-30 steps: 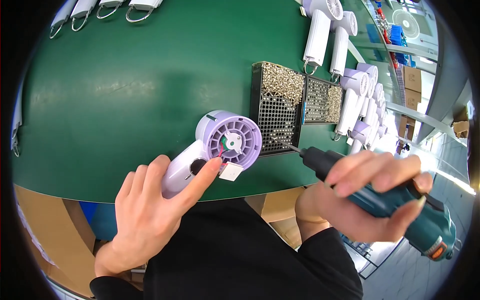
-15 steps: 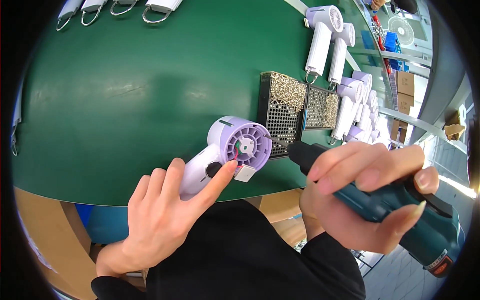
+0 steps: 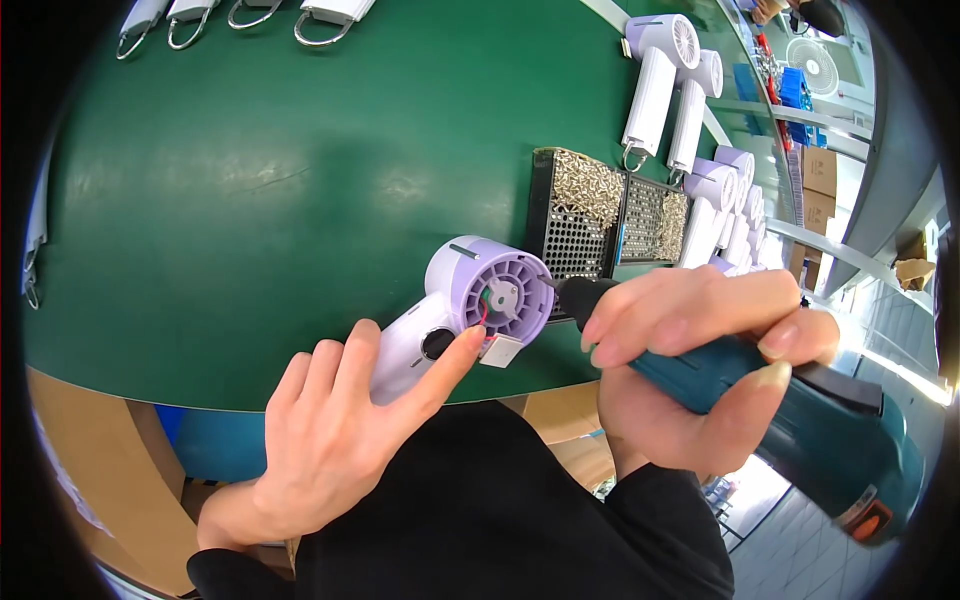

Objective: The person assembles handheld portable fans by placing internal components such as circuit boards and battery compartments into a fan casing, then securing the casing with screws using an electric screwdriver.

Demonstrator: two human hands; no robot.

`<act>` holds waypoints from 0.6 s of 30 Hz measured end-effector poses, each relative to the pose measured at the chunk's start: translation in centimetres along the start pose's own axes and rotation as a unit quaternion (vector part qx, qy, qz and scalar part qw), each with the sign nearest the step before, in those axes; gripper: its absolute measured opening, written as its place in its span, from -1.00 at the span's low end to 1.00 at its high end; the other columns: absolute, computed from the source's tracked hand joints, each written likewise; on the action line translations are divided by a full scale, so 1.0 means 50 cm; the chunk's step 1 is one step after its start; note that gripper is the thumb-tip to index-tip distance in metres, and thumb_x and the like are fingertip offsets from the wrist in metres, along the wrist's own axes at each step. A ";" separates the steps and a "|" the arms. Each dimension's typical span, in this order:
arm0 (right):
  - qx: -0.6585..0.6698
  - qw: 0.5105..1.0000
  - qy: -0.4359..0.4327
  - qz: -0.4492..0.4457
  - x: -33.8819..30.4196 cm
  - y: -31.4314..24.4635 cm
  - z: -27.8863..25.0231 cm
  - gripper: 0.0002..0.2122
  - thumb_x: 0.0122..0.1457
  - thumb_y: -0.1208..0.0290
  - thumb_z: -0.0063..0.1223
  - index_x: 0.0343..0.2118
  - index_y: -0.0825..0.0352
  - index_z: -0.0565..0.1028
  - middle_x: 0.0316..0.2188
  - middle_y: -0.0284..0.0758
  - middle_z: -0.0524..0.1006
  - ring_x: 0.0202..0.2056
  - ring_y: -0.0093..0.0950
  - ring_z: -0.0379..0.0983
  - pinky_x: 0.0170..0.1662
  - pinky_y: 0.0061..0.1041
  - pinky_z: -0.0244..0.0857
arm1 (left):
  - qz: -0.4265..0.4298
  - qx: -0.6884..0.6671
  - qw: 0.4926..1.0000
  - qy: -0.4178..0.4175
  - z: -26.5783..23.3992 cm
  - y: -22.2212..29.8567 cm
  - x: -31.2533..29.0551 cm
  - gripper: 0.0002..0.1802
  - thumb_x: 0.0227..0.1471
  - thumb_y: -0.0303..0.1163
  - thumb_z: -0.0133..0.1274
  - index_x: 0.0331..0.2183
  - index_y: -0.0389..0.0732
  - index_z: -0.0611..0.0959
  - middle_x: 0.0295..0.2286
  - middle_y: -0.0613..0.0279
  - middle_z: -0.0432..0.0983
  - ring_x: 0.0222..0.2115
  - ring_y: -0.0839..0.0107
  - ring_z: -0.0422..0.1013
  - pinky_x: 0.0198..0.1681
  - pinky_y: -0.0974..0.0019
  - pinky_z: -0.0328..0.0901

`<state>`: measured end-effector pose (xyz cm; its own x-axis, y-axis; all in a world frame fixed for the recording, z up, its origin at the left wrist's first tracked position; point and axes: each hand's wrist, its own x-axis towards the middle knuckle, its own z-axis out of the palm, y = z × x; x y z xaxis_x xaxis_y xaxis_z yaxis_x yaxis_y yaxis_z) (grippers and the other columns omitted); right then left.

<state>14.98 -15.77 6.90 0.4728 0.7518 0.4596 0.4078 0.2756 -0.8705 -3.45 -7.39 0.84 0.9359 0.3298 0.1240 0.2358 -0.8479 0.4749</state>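
A white and purple handheld fan [image 3: 462,275] lies on the green table with its round head facing right and its motor hub and red wires bare. My left hand [image 3: 345,420] is closed over its handle, the index fingertip pressing by the wires and a small white square part [image 3: 501,350]. In my right hand [image 3: 700,350] is a dark teal electric screwdriver [image 3: 800,430], its fingers wrapped round the body. The driver's tip meets the right rim of the fan head; whether a screw sits there is too small to tell.
Beyond the fan stand two black perforated trays [image 3: 570,235] holding many small screws [image 3: 588,187]. Several assembled fans [image 3: 652,90] lie along the table's right side, and more white handles with metal loops [image 3: 335,12] at the far left edge. Cardboard boxes [image 3: 820,172] are stacked off to the right.
The screwdriver has moved left, its tip now closer against the fan's rim. My left hand still holds the fan, and the whole view has shifted slightly.
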 end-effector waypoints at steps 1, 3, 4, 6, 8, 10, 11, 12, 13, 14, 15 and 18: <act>0.005 1.000 0.010 0.011 -0.001 -0.001 -0.002 -0.80 0.29 0.21 -0.24 -0.20 0.22 0.16 -0.50 -0.21 0.31 -0.72 -0.36 0.31 -0.68 -0.32 0.33 | 0.001 -0.001 1.000 -0.004 -0.001 0.001 0.001 -0.30 -0.29 -0.58 0.13 -0.01 0.13 0.59 -0.33 0.11 0.30 -0.50 0.30 0.27 -0.45 0.31 0.20; 0.010 1.000 0.008 0.016 0.000 -0.008 -0.010 -0.79 0.30 0.21 -0.24 -0.21 0.22 0.15 -0.48 -0.20 0.32 -0.71 -0.34 0.32 -0.66 -0.32 0.34 | 0.003 -0.005 1.000 -0.008 -0.002 0.002 0.002 -0.31 -0.28 -0.58 0.12 -0.01 0.11 0.59 -0.33 0.10 0.31 -0.49 0.29 0.28 -0.44 0.30 0.21; -0.026 0.999 -0.017 0.022 -0.001 -0.014 -0.013 -0.78 0.30 0.20 -0.24 -0.19 0.22 0.14 -0.47 -0.19 0.33 -0.70 -0.33 0.33 -0.65 -0.31 0.34 | 0.003 -0.011 1.000 -0.012 -0.002 0.002 0.002 -0.32 -0.27 -0.58 0.12 -0.01 0.10 0.59 -0.33 0.09 0.31 -0.48 0.27 0.29 -0.43 0.29 0.22; -0.045 0.998 -0.033 0.021 -0.006 -0.012 -0.013 -0.75 0.30 0.20 -0.23 -0.10 0.24 0.16 -0.44 -0.19 0.35 -0.69 -0.32 0.33 -0.64 -0.31 0.34 | 0.009 0.005 1.000 0.007 0.010 -0.005 -0.002 -0.28 -0.25 -0.54 0.12 0.04 0.18 0.54 -0.36 0.11 0.33 -0.53 0.33 0.26 -0.48 0.35 0.18; -0.027 0.999 -0.017 0.023 -0.004 -0.013 -0.019 -0.74 0.29 0.21 -0.23 -0.08 0.24 0.18 -0.44 -0.20 0.34 -0.69 -0.31 0.33 -0.65 -0.30 0.34 | 0.007 0.016 1.000 0.023 0.012 -0.005 -0.004 -0.25 -0.23 -0.51 0.13 0.08 0.25 0.50 -0.38 0.13 0.33 -0.56 0.39 0.24 -0.53 0.41 0.15; 0.032 0.999 0.013 -0.020 -0.002 -0.023 -0.033 -0.72 0.28 0.20 -0.22 -0.08 0.27 0.22 -0.44 -0.22 0.33 -0.70 -0.35 0.31 -0.67 -0.34 0.31 | 0.013 0.017 0.999 0.025 0.010 0.000 -0.001 -0.25 -0.23 -0.51 0.13 0.08 0.24 0.50 -0.38 0.13 0.33 -0.56 0.39 0.24 -0.53 0.40 0.16; 0.081 0.994 0.027 -0.063 -0.001 -0.025 -0.041 -0.69 0.26 0.19 -0.20 -0.09 0.31 0.24 -0.45 -0.24 0.32 -0.71 -0.40 0.29 -0.70 -0.39 0.28 | 0.015 0.019 0.999 0.026 0.010 0.001 0.000 -0.24 -0.24 -0.51 0.13 0.08 0.24 0.50 -0.37 0.12 0.33 -0.55 0.39 0.25 -0.53 0.40 0.16; 0.085 0.993 0.041 -0.073 -0.002 -0.033 -0.051 -0.68 0.25 0.18 -0.20 -0.09 0.32 0.24 -0.44 -0.23 0.32 -0.72 -0.41 0.29 -0.71 -0.40 0.27 | 0.015 0.019 0.999 0.023 0.010 0.003 0.001 -0.24 -0.24 -0.51 0.13 0.08 0.24 0.50 -0.37 0.12 0.33 -0.55 0.39 0.25 -0.53 0.40 0.16; 0.088 0.991 0.056 -0.082 -0.006 -0.042 -0.061 -0.67 0.24 0.18 -0.19 -0.09 0.33 0.24 -0.44 -0.23 0.32 -0.72 -0.42 0.28 -0.72 -0.41 0.26 | 0.014 0.021 0.999 0.020 0.010 0.005 0.001 -0.25 -0.25 -0.51 0.13 0.07 0.23 0.51 -0.36 0.12 0.32 -0.54 0.38 0.25 -0.52 0.39 0.17; 0.082 0.992 0.061 -0.068 -0.011 -0.047 -0.069 -0.70 0.26 0.20 -0.22 -0.09 0.32 0.24 -0.46 -0.23 0.32 -0.73 -0.42 0.27 -0.72 -0.40 0.26 | 0.014 0.024 0.999 0.018 0.010 0.008 0.002 -0.25 -0.25 -0.52 0.13 0.06 0.23 0.51 -0.36 0.11 0.32 -0.54 0.38 0.25 -0.52 0.39 0.17; 0.084 0.992 0.063 -0.068 -0.017 -0.034 -0.072 -0.70 0.26 0.20 -0.22 -0.09 0.32 0.24 -0.46 -0.23 0.32 -0.73 -0.42 0.27 -0.72 -0.40 0.26 | 0.014 0.026 0.999 0.017 0.010 0.008 0.002 -0.25 -0.25 -0.52 0.13 0.06 0.23 0.51 -0.36 0.11 0.32 -0.54 0.38 0.25 -0.52 0.39 0.17; 0.037 0.994 0.096 -0.041 -0.038 0.002 -0.067 -0.76 0.29 0.26 -0.29 -0.11 0.30 0.24 -0.52 -0.23 0.31 -0.75 -0.41 0.26 -0.73 -0.37 0.26 | 0.006 0.020 1.000 -0.002 0.011 0.009 0.004 -0.27 -0.26 -0.52 0.13 0.04 0.20 0.53 -0.35 0.10 0.31 -0.52 0.36 0.27 -0.50 0.38 0.19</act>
<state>16.77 -19.18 6.52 0.5827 0.5993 0.5489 0.3959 0.3805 -0.8358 -3.00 -7.95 0.61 0.9394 0.3189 0.1263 0.2354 -0.8672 0.4387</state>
